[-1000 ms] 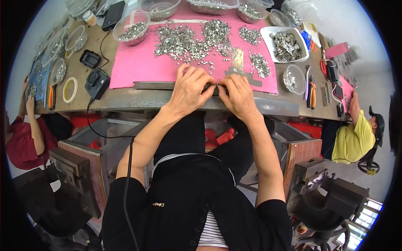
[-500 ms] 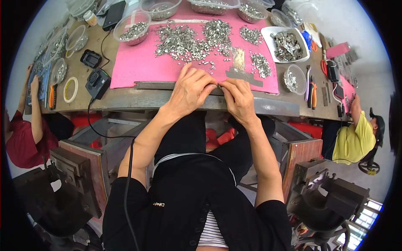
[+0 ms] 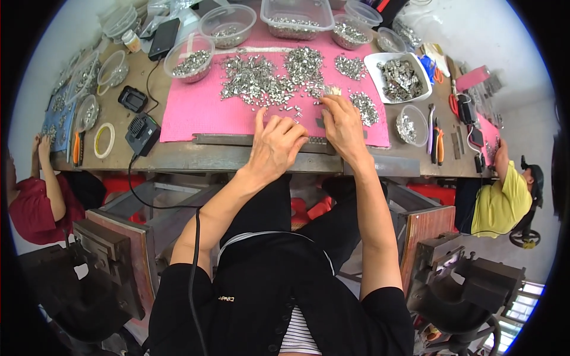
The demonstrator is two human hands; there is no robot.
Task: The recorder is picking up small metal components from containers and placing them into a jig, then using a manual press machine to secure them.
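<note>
The left hand (image 3: 278,142) is palm down over the long dark grey metal bar (image 3: 225,140) that lies along the front edge of the pink textured mat (image 3: 190,118). Its thumb and index fingertip come together just above the bar, the little finger stretched out over the mat; whether this grip is clenched on a small piece or bare cannot be told. The bar's stretch right of these fingertips shows a row of small notch-like marks.

The right hand (image 3: 344,127) reaches further across the mat, its fingertips at the near end of a bundle of thin gold-coloured strips (image 3: 334,91), mostly covered by the hand. Its fingers are bent, and I cannot tell whether this grip grasps a strip or is released. A flat grey metal plate (image 3: 320,123) shows partly beside that hand.

Beyond the hands, a broad heap of small silver metal pieces (image 3: 255,83) spreads over the mat, with smaller piles nearby. To the right, a white plastic tray (image 3: 409,99) holds flat silver pieces, with a clear round plastic tub (image 3: 423,121) just below it and orange-and-black-handled pliers (image 3: 437,145) on the brown worktop (image 3: 178,155). On the left stand a black box-shaped charger (image 3: 142,133) and a yellow-and-white tape ring (image 3: 112,139)
</note>
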